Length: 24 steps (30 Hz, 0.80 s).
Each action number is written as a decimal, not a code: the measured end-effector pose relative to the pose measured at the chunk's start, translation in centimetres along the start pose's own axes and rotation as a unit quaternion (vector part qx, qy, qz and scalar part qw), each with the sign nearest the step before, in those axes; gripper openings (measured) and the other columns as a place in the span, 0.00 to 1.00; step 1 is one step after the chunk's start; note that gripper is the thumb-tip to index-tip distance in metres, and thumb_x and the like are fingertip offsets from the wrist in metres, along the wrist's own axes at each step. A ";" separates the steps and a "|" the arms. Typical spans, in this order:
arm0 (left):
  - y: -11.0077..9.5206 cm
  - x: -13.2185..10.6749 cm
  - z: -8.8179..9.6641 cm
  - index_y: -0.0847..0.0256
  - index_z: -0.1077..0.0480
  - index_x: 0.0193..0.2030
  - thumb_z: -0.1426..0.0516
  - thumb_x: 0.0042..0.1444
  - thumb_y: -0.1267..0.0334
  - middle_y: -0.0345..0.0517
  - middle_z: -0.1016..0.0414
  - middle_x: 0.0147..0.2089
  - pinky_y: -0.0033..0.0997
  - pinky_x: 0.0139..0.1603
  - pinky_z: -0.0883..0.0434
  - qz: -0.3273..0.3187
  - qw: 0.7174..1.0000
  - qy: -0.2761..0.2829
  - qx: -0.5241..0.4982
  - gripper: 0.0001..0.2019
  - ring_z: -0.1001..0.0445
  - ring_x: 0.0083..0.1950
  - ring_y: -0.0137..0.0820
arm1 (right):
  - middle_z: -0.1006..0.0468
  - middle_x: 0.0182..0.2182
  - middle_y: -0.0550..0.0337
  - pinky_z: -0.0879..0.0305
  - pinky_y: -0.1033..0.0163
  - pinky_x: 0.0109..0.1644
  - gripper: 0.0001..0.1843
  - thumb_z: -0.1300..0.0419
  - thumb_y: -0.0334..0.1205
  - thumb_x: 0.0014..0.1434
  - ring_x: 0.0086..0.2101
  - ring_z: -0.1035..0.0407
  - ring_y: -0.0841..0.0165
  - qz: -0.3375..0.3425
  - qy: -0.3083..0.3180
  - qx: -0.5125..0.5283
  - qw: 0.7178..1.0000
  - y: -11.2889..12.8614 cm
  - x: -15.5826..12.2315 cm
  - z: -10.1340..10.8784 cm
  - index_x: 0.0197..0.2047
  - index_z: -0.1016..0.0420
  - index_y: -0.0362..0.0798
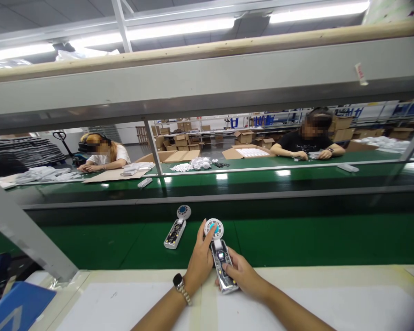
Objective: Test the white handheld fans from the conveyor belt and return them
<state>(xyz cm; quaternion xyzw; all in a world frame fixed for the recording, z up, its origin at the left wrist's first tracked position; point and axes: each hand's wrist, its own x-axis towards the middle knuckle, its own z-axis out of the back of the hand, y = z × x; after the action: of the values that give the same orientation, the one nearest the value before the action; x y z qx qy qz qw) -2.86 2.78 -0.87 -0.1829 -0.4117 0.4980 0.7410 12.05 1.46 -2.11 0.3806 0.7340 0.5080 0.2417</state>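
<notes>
A small handheld fan (pixel 219 253) with a round white head, a blue centre and an opened handle that shows its circuit board lies at the near edge of the green belt (pixel 313 239). My left hand (pixel 200 262) grips its head, thumb stretched over the blue centre. My right hand (pixel 241 273) holds the handle from the right, fingers curled round it. A watch sits on my left wrist. A second fan of the same kind (pixel 176 228) lies on the belt just to the left, untouched.
A pale work surface (pixel 124 303) runs along the near edge, with a blue object (pixel 17 305) at the left. A slanted metal strut (pixel 24 234) crosses the left. Beyond the belt, two other people work at a far bench with white parts (pixel 193 164) and cardboard boxes (pixel 248 151).
</notes>
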 end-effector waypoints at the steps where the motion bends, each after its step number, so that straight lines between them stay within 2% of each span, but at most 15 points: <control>1: 0.1 0.0 0.0 0.49 0.50 0.62 0.59 0.54 0.77 0.41 0.67 0.68 0.42 0.63 0.45 -0.001 1.000 0.001 0.003 0.29 0.52 0.66 0.37 | 0.30 0.31 0.60 0.33 0.58 0.31 0.33 0.38 0.53 0.48 0.28 0.28 0.63 -0.001 -0.001 0.003 1.000 0.0 0.0 0.0 0.51 0.46 0.48; 13: 0.6 0.3 0.2 0.48 0.51 0.62 0.60 0.55 0.77 0.39 0.65 0.68 0.37 0.63 0.46 -0.016 1.000 0.006 0.001 0.30 0.55 0.67 0.34 | 0.31 0.31 0.61 0.33 0.57 0.33 0.30 0.38 0.52 0.50 0.30 0.27 0.62 0.001 0.003 0.000 1.000 0.3 -0.2 0.0 0.50 0.43 0.48; 24: 0.9 0.7 0.2 0.48 0.49 0.61 0.58 0.51 0.80 0.40 0.57 0.67 0.39 0.64 0.49 0.056 0.998 0.015 -0.032 0.33 0.53 0.66 0.34 | 0.30 0.34 0.58 0.33 0.57 0.34 0.30 0.39 0.50 0.51 0.31 0.27 0.62 0.004 0.016 0.000 1.000 0.1 -0.2 0.1 0.53 0.45 0.49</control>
<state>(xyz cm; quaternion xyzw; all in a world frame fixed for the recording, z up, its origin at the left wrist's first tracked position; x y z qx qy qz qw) -3.45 3.77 -1.04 -0.2365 -0.4050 0.5223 0.7122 12.25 1.37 -2.03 0.3749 0.7362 0.5152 0.2279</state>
